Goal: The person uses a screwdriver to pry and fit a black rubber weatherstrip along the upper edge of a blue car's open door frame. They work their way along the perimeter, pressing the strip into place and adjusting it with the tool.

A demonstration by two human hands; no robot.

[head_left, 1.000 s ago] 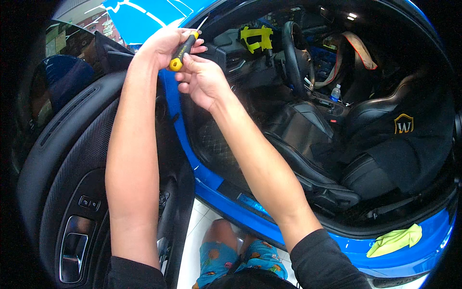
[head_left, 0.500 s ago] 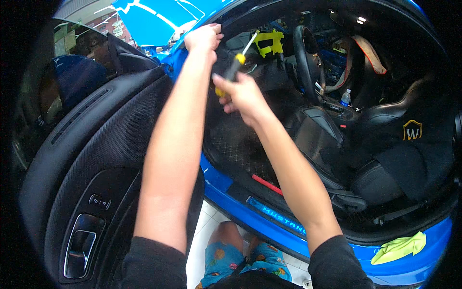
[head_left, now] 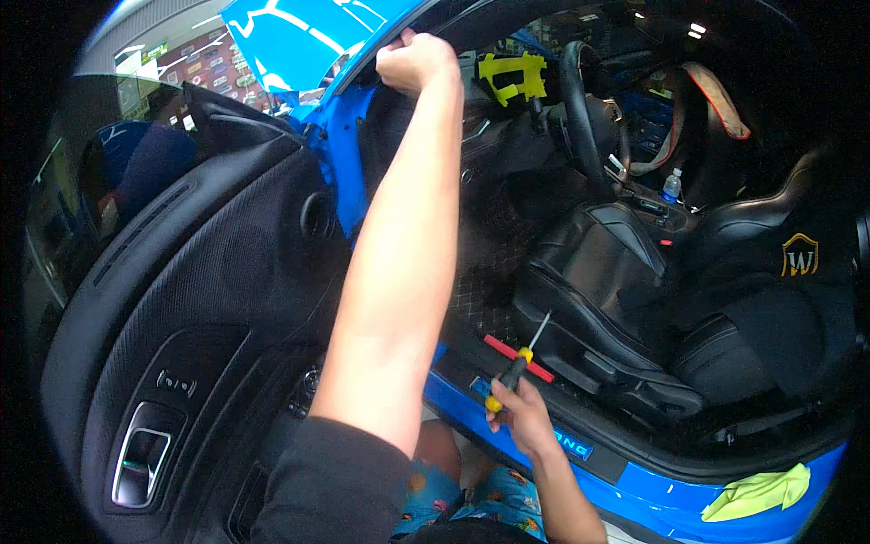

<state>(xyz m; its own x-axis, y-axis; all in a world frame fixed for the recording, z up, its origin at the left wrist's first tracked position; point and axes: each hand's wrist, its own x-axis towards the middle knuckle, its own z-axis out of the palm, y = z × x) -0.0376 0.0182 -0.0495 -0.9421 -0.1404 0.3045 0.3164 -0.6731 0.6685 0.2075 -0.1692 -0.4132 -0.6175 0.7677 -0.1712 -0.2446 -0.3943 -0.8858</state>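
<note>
My right hand (head_left: 521, 417) is closed around the black and yellow handle of a screwdriver (head_left: 513, 374), held low over the door sill with its thin metal shaft pointing up and away. Just beyond it lies a red flat strip (head_left: 501, 345), partly hidden behind the screwdriver. Far up in the view, my left hand (head_left: 420, 63) reaches to the front pillar (head_left: 361, 72) of a blue car, beside the door opening. Its fingers are curled at the pillar's edge; whatever they grip is hidden.
An open car door (head_left: 227, 236) stands along my left. Inside are a black seat (head_left: 598, 245), a steering wheel (head_left: 575, 109), a water bottle (head_left: 671, 186) and yellow-green tape (head_left: 514, 77) on the dashboard. A yellow-green cloth (head_left: 758, 493) lies on the blue sill at right.
My right hand has come down and toward me with the screwdriver, from near the dashboard to above the sill. My left hand has shifted slightly right along the pillar.
</note>
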